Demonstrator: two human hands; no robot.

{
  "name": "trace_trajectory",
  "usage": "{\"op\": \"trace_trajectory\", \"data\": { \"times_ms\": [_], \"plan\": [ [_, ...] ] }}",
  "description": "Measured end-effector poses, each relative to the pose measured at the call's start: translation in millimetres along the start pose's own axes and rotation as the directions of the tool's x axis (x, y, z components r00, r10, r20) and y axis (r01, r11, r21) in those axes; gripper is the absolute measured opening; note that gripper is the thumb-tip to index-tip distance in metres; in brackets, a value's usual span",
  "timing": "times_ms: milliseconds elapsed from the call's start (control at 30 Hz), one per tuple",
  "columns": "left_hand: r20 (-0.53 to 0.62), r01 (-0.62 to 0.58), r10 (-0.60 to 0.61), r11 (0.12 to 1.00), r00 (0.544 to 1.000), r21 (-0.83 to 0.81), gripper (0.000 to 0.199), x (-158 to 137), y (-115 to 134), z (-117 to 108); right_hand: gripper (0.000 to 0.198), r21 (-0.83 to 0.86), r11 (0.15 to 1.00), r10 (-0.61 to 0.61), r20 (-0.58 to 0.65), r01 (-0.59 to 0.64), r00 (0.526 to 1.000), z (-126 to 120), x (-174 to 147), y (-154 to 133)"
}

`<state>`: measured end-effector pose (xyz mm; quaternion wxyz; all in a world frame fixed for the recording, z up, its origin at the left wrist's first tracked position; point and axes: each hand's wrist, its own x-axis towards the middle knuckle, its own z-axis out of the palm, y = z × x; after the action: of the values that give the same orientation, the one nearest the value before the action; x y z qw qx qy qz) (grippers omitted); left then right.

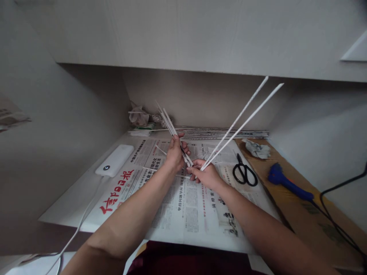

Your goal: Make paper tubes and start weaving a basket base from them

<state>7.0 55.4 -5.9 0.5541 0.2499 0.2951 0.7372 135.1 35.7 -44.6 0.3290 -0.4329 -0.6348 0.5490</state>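
In the head view my left hand (177,152) is closed around a bundle of thin white rolled-paper sticks (169,123) that slant up and to the left. My right hand (204,174) pinches near the lower ends of that bundle. Two long white paper sticks (243,123) rise from my right hand toward the upper right, spread slightly apart. Both hands are close together above an unfolded newspaper (172,208). Fingers hide how the stick ends meet. A few loose white strips lie on the paper beside my left hand.
Black-handled scissors (244,173) lie right of my hands. A blue glue gun (289,183) and crumpled paper (257,149) rest on cardboard (304,217). More paper sticks (223,133) lie along the back wall. A white power bank (114,160) with a cable sits left. An overhanging panel (183,38) spans above.
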Motion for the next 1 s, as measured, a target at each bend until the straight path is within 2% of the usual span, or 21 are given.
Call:
{"op": "trace_trajectory", "data": {
  "times_ms": [167, 467, 700, 1000],
  "plan": [
    [0.005, 0.01, -0.01, 1.0, 1.0, 0.007, 0.034, -1.5, 1.5, 2.4, 0.012, -0.024, 0.999, -0.027, -0.003, 0.026, 1.0, 0.2, 0.8, 4.3],
    [0.046, -0.033, 0.034, 0.999, 0.998, -0.029, 0.031, 0.3, -1.8, 0.4, 0.019, -0.039, 0.998, 0.039, -0.036, -0.04, 0.999, -1.0, 0.7, 1.5],
    [0.063, -0.042, 0.042, 0.999, 0.997, 0.0, 0.033, 0.3, -2.5, 1.2, 0.017, -0.045, 0.999, 0.024, -0.067, -0.027, 0.997, 0.7, 1.5, 4.5],
    [0.058, -0.06, 0.059, 0.998, 0.997, 0.009, 0.037, -5.6, -3.9, 5.1, 0.019, -0.077, 0.996, -0.043, -0.039, 0.04, 0.998, -1.5, 0.1, 5.2]
  ]
}}
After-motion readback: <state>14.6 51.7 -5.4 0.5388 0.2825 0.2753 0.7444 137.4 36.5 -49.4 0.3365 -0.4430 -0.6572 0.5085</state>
